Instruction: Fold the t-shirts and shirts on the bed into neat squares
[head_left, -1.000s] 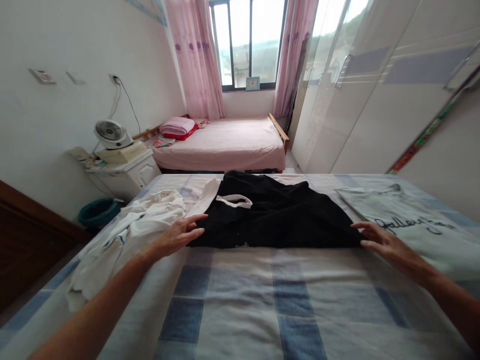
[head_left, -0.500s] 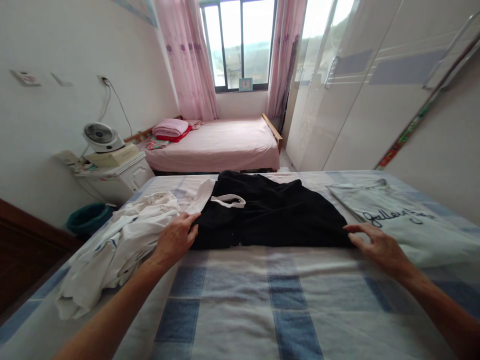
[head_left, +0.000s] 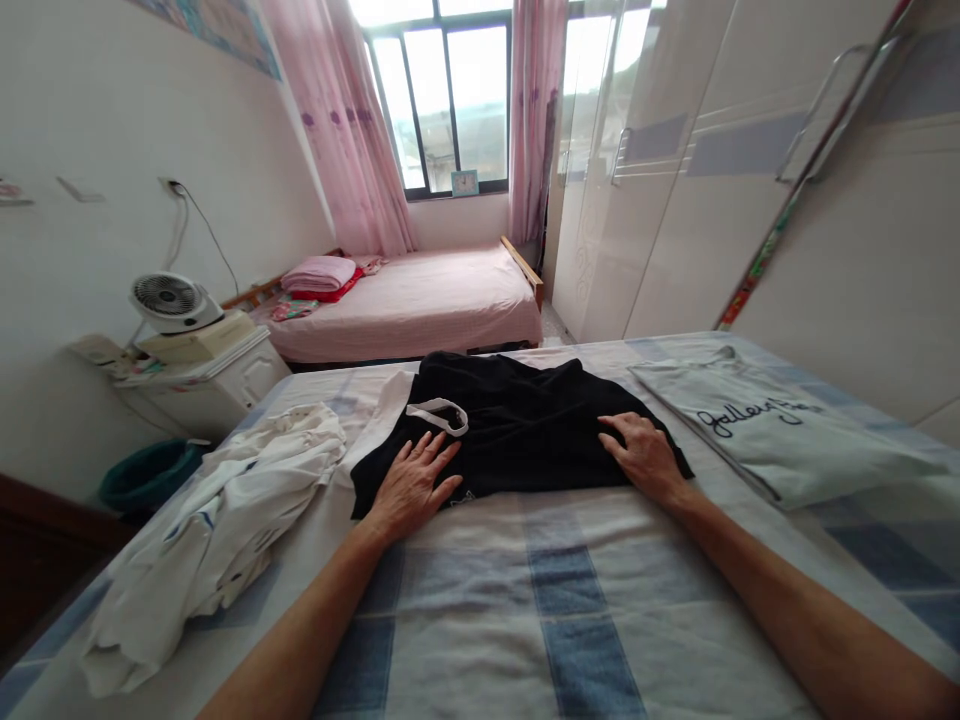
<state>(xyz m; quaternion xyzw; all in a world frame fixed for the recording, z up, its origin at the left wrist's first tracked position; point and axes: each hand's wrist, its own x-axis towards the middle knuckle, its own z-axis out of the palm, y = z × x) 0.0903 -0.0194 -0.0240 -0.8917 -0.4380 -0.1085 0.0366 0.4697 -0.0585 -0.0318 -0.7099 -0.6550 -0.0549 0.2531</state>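
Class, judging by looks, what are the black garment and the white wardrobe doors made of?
Black garment: probably soft fabric, matt, since it creases loosely without shine. White wardrobe doors: perhaps lacquered or laminated board, glossy, since they carry bright reflections.

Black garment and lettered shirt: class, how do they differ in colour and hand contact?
The black garment is dark, the lettered shirt pale with dark writing. The left hand and right hand are on the black garment; neither touches the lettered shirt. Both lie on the checked sheet.
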